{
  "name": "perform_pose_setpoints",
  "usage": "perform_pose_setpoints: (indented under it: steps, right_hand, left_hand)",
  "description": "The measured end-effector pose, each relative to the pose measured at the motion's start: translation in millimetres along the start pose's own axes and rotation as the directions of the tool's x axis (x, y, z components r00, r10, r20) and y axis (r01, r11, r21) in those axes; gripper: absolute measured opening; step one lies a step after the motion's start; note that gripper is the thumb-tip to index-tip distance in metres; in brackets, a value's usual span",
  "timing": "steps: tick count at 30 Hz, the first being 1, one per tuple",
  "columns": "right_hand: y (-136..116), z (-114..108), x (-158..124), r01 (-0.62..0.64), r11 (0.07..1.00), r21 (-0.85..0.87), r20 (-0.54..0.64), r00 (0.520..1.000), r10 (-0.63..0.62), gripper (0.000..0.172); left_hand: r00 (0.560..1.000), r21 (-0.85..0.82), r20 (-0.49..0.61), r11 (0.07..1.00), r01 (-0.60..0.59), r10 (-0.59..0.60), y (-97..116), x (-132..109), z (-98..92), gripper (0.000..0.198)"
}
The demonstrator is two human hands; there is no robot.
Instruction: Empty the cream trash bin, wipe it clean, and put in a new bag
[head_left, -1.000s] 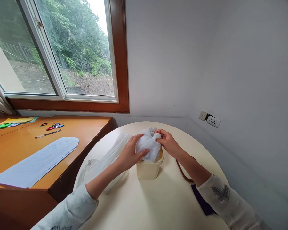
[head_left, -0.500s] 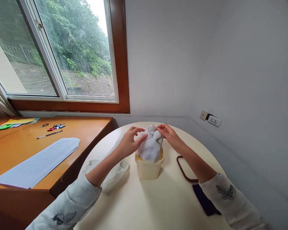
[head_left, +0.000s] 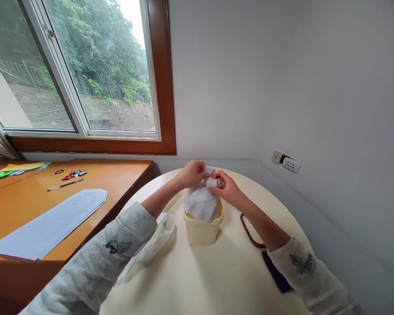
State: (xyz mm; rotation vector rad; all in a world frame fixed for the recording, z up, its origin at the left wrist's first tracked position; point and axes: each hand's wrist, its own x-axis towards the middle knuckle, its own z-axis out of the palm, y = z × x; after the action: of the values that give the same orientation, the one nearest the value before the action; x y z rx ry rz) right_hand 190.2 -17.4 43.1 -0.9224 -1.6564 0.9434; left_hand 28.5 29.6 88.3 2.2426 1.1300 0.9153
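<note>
A filled white plastic bag (head_left: 201, 203) sits in a cream plastic tub (head_left: 202, 232) on the round table, with a strip of yellow showing inside the rim. My left hand (head_left: 193, 174) pinches the gathered top of the bag from the left. From the right, my right hand (head_left: 228, 188) grips the same bunched top with thumb and fingers. What the bag contains is hidden. Beside the tub on the left lies a second, crumpled translucent plastic bag (head_left: 159, 236), partly behind my left forearm.
On the round cream table (head_left: 223, 280), a brown loop-shaped handle (head_left: 249, 232) and a dark purple cloth (head_left: 276, 273) lie by my right forearm. The wooden desk at left holds papers (head_left: 52, 223), a pen (head_left: 65, 185) and keys (head_left: 75, 174). Walls stand behind and right.
My left hand has moved up and right and closed on the bag's top. My right hand has shifted slightly and now grips the bunched plastic too. The view has moved a little.
</note>
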Motion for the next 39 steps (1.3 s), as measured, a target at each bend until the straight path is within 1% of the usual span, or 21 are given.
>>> perform_pose_setpoints:
  steps: [2, 5, 7, 10, 13, 17, 19, 21, 23, 25, 27, 29, 31, 34, 39]
  right_hand:
    - [-5, 1, -1, 0.01, 1.0, 0.0, -0.009, 1.0, -0.01, 0.029]
    - [-10, 4, -1, 0.032, 0.999, 0.039, -0.038, 0.999, -0.03, 0.031]
    - [-10, 7, 0, 0.05, 0.997, 0.059, -0.07, 0.996, -0.046, 0.029]
    - [-5, 12, 2, 0.071, 0.996, 0.055, -0.138, 0.988, -0.063, 0.024]
    - [1, 17, 1, 0.097, 0.993, 0.064, -0.195, 0.977, -0.083, 0.023]
    - [3, 19, -1, 0.089, 0.991, 0.097, -0.183, 0.981, -0.07, 0.024]
    - [3, 19, -1, 0.086, 0.99, 0.111, -0.177, 0.982, -0.066, 0.022]
    - [2, 18, 1, 0.097, 0.984, 0.149, -0.184, 0.981, -0.069, 0.022]
    - [1, 17, 4, 0.103, 0.973, 0.207, -0.205, 0.977, -0.06, 0.03]
    - [0, 17, 7, 0.102, 0.958, 0.269, -0.216, 0.976, -0.043, 0.036]
    - [-2, 17, 8, 0.101, 0.941, 0.323, -0.206, 0.978, -0.034, 0.032]
    - [-3, 18, 7, 0.101, 0.926, 0.365, -0.2, 0.979, -0.028, 0.023]
    - [-3, 19, 5, 0.103, 0.919, 0.379, -0.223, 0.975, -0.017, 0.016]
    - [-1, 20, 3, 0.093, 0.912, 0.399, -0.234, 0.972, 0.003, 0.019]
    - [3, 19, 1, 0.039, 0.85, 0.525, -0.146, 0.988, 0.044, 0.012]
  left_hand:
    - [1.0, -0.021, -0.026, 1.0, -0.009, 0.009, 3, -1, 1.2, 0.026]
    - [1.0, -0.098, 0.018, 0.995, -0.017, 0.019, 5, -3, 1.0, 0.031]
    - [0.999, -0.158, 0.032, 0.987, -0.02, 0.025, 6, -3, -0.7, 0.032]
    - [1.0, -0.189, -0.02, 0.982, -0.024, 0.021, 5, 0, -5.7, 0.034]
    - [0.998, -0.205, -0.064, 0.979, -0.014, 0.0, 3, 1, -12.4, 0.037]
    - [0.995, -0.257, -0.085, 0.966, 0.025, -0.048, 1, 1, -20.1, 0.037]
    - [0.996, -0.263, -0.078, 0.965, 0.023, -0.045, 1, 0, -22.7, 0.037]
    - [0.999, -0.269, -0.03, 0.963, 0.003, -0.011, 3, -1, -24.9, 0.037]
    - [0.999, -0.278, 0.041, 0.961, -0.014, 0.026, 7, -1, -27.3, 0.035]
    - [0.995, -0.279, 0.085, 0.96, -0.021, 0.046, 10, -1, -30.2, 0.032]
    - [0.995, -0.258, 0.086, 0.965, -0.035, 0.059, 13, -1, -33.1, 0.031]
    - [0.994, -0.227, 0.08, 0.972, -0.053, 0.073, 14, -1, -35.4, 0.029]
    - [0.995, -0.203, 0.072, 0.977, -0.06, 0.076, 13, -1, -36.7, 0.029]
    - [0.996, -0.2, 0.058, 0.978, -0.061, 0.074, 8, -2, -36.9, 0.029]
    - [0.997, -0.234, 0.047, 0.971, -0.047, 0.059, 3, -3, -36.7, 0.027]
